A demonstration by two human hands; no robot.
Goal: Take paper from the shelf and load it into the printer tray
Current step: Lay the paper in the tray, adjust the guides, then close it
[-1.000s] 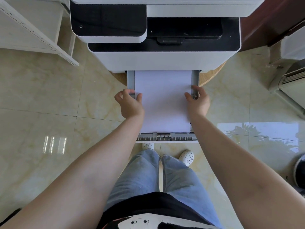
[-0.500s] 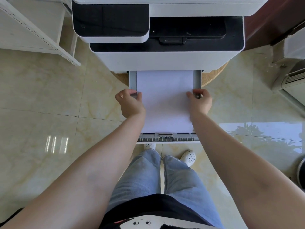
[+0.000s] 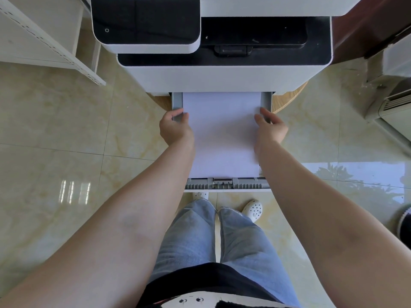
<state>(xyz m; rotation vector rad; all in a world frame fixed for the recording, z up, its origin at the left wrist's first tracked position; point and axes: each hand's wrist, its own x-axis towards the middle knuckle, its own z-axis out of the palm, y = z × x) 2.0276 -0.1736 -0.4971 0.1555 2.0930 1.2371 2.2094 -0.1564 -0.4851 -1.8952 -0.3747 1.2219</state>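
The white and black printer [image 3: 222, 72] stands in front of me with its grey paper tray [image 3: 226, 184] pulled out toward my legs. A stack of white paper [image 3: 222, 138] lies flat in the tray, its far end under the printer body. My left hand [image 3: 175, 128] curls its fingers over the tray's left side rail, thumb at the paper's edge. Over the right rail sits my right hand [image 3: 270, 126], thumb on the paper's right edge and fingers stretched forward along the rail.
A white shelf unit [image 3: 44, 41] stands at the far left. The printer rests on a round wooden stand [image 3: 289, 101]. A white appliance [image 3: 391, 103] stands at the right, and my feet in white clogs [image 3: 252, 208] are under the tray's front.
My right hand's fingers have uncurled from the right rail and now point forward. The left hand keeps its hold. The tray and paper sit about where they were.
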